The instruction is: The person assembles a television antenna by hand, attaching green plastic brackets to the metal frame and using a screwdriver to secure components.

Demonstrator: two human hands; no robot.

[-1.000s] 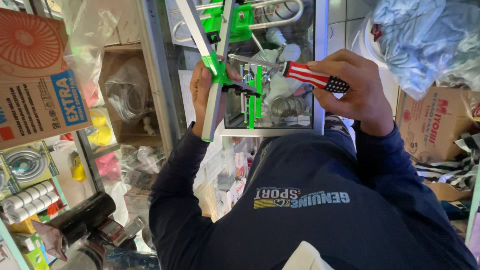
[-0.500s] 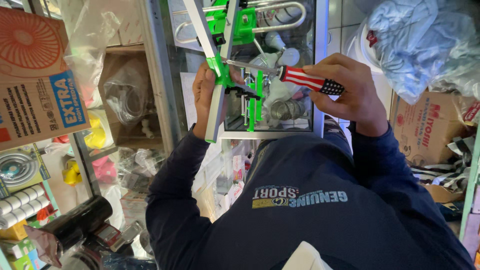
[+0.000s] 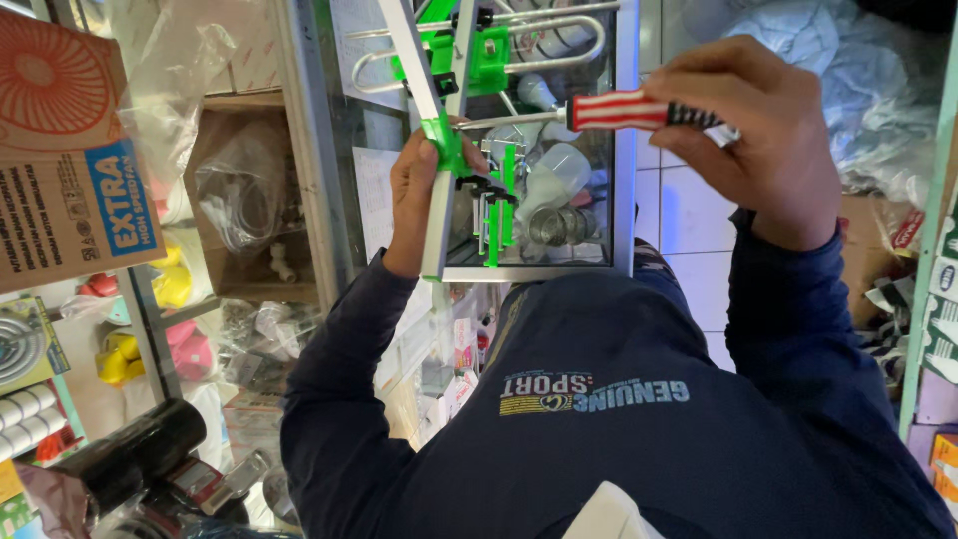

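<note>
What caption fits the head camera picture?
Left hand steadies a metal bar while right hand drives a striped screwdriver.

Screwdriver (image 3: 609, 112) in right hand (image 3: 763, 150), tip at bracket (image 3: 446, 145) on antenna bar (image 3: 434, 180); left hand (image 3: 417, 200) behind bar.

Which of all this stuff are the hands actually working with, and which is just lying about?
In use:
- left hand gripping the metal bar with green clips
- right hand holding the striped-handle screwdriver

Lying about:
- fan box
- black roll
- plastic-wrapped bundle
</note>
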